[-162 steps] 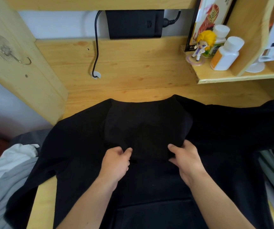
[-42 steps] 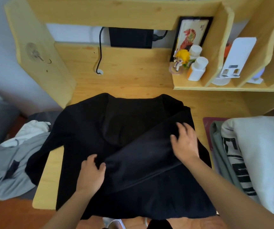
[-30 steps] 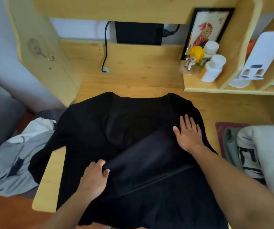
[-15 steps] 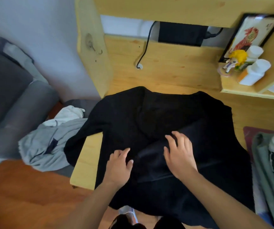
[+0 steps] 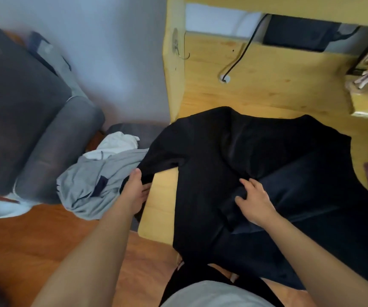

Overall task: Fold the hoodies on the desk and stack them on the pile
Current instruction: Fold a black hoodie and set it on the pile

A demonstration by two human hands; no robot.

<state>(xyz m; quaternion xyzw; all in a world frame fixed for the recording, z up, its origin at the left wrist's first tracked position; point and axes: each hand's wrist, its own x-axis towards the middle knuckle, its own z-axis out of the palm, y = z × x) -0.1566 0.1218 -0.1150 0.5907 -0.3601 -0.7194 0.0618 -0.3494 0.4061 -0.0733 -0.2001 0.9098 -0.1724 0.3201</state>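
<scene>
Sleeves are the step in hand, as I read it. The black hoodie (image 5: pixel 256 173) lies spread on the wooden surface (image 5: pixel 160 202), its hem hanging over the near edge towards me. Its right sleeve (image 5: pixel 289 196) is already laid across the body, and my right hand (image 5: pixel 254 200) rests on it with fingers (image 5: pixel 245 183) loosely spread, pressing rather than gripping. The left sleeve (image 5: pixel 156 167) trails off the surface's left edge. My left hand (image 5: pixel 135 191) is at that sleeve, thumb up against the cloth; whether its fingers have closed on it I cannot tell. Next I would need a firm hold on the sleeve, then draw it across the chest to match the other, keeping the right hand down so the body does not slide.
</scene>
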